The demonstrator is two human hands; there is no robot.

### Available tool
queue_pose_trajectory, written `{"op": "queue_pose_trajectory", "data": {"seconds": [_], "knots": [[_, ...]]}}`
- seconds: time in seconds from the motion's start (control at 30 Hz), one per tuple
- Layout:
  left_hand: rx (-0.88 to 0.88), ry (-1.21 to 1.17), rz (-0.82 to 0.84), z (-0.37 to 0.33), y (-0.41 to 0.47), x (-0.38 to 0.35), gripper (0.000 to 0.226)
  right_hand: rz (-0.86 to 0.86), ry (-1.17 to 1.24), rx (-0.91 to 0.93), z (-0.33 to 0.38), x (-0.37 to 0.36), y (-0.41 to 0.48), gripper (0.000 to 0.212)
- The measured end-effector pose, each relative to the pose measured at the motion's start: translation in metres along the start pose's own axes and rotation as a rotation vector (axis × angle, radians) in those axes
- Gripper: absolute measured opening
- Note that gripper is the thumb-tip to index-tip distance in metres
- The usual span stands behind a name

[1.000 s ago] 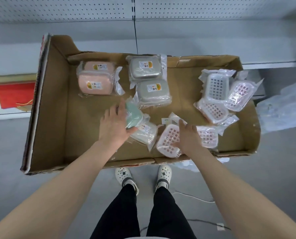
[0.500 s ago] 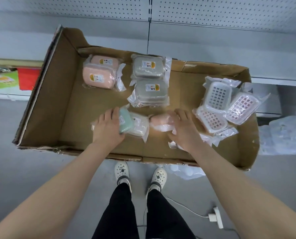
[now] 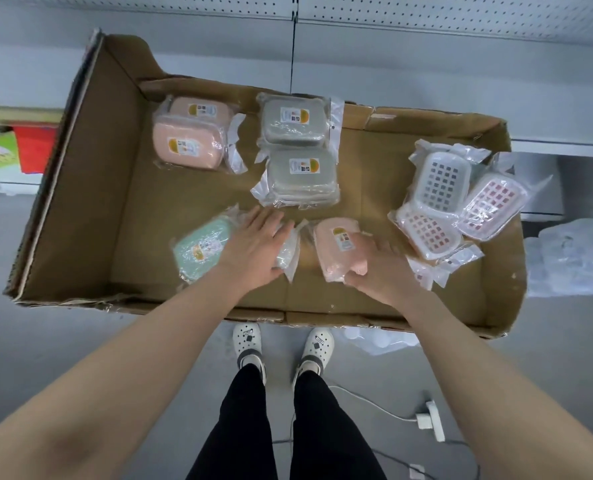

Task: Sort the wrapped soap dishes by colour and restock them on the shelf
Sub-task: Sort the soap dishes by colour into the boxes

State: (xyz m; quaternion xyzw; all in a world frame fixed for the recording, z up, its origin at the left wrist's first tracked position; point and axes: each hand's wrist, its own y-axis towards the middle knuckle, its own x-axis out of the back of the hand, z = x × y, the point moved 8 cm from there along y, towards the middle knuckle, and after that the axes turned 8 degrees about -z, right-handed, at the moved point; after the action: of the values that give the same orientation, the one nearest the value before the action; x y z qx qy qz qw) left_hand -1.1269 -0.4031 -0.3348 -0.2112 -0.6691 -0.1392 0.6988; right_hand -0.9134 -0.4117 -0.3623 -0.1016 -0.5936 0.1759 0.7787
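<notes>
Pegboard shelving (image 3: 426, 15) behind cardboard box (image 3: 91, 202). Left hand (image 3: 253, 249) at 7 o'clock lies flat, fingers straight and together, on green soap dish (image 3: 201, 247). Right hand (image 3: 383, 271) at 5 grips pink soap dish (image 3: 335, 251), thumb at its near end. Pink stack (image 3: 187, 136) at 11, grey stack (image 3: 297, 147) at 12.

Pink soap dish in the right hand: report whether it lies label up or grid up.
Label up. The pink soap dish, gripped by the right hand, shows a solid face with its sticker, no grid.
</notes>
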Motion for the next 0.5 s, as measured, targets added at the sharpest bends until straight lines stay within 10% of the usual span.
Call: {"op": "queue_pose_trajectory", "data": {"seconds": [0.5], "knots": [[-0.393,-0.049,-0.089,-0.105,0.082,-0.011,0.055,0.026,-0.285,-0.064,-0.08,0.0,-0.01,0.083]]}}
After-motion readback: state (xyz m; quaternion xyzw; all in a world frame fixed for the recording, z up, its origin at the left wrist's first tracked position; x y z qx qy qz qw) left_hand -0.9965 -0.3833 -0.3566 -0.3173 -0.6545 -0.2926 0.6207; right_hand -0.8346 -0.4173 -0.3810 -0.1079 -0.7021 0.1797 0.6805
